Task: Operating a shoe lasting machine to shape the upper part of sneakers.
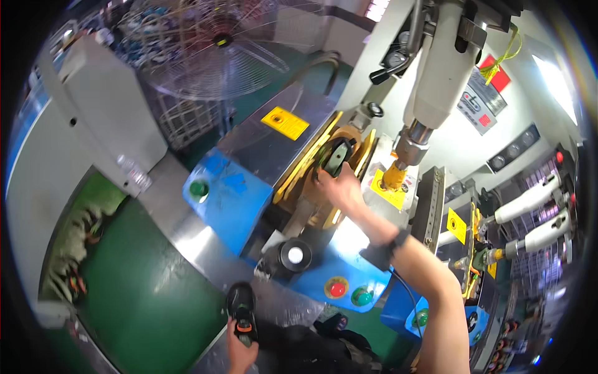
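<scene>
My left hand (243,352), low in the picture, is closed around the heel end of a black shoe (240,300) with an orange patch near its opening. The shoe points away from me, beside the metal edge of the machine. Reaching forward, my right hand (340,187) grips the near end of a dark shoe with a grey-green surface (337,157). That second shoe sits between the yellow-edged pads (306,163) of a pressing machine. My right fingers are partly hidden behind the hand.
A white press arm (436,75) hangs right of the pads. The blue machine front (305,283) carries a red button (337,289), green buttons (362,297) and a black round knob (295,254). A clear bottle (133,173) and large fan (218,50) stand left; more presses (529,212) stand right.
</scene>
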### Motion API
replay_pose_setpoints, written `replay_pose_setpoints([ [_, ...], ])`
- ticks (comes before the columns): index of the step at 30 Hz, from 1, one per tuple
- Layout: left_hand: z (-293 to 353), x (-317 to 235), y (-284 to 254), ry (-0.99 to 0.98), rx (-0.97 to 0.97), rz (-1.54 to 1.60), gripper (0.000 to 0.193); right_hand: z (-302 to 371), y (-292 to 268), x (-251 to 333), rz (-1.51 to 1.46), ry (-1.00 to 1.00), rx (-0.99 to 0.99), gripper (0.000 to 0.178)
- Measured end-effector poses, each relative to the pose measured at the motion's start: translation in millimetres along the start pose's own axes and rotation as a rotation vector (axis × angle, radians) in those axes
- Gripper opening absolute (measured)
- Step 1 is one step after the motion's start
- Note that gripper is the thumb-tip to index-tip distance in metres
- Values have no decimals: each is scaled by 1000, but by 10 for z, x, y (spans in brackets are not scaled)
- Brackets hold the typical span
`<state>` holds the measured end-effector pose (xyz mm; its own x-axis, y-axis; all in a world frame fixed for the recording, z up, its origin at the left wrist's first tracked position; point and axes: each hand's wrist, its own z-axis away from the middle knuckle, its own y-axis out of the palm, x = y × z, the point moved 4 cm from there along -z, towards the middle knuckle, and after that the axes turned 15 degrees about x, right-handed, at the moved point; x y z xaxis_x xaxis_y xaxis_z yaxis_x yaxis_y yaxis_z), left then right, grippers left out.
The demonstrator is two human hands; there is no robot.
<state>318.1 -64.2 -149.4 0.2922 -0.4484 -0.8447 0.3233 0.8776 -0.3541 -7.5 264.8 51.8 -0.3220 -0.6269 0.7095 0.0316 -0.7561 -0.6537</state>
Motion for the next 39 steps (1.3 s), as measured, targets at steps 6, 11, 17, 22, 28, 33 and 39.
replay_pose_setpoints([
  [6, -33, 95, -98, 57, 17, 64, 83, 2393, 127, -455, 537, -524, -171, 78],
  [11, 62, -375, -20, -35, 11, 817, 64, 2683, 300, -1229, 689, -234, 126, 83],
  [17, 1146, -451, 30, -184, -227, 1089, 58, 3403, 837, -1376, 226, -573, -17, 52],
  [22, 2184, 352, -289, -26, -440, 1264, 51, 4029, 1453, -1441, -247, -415, 624, 34],
  [28, 2878, 1188, -957, -241, -1058, 621, 72, 3915, 1515, -1100, 90, -746, 638, 29],
  [33, 2970, 2294, -1197, -274, -1012, 569, 79, 3706, 2390, -870, -293, -318, 647, 27],
  [39, 2861, 2238, -2513, -116, -810, 421, 73, 3505, 3934, 757, 189, -444, 1103, 43],
])
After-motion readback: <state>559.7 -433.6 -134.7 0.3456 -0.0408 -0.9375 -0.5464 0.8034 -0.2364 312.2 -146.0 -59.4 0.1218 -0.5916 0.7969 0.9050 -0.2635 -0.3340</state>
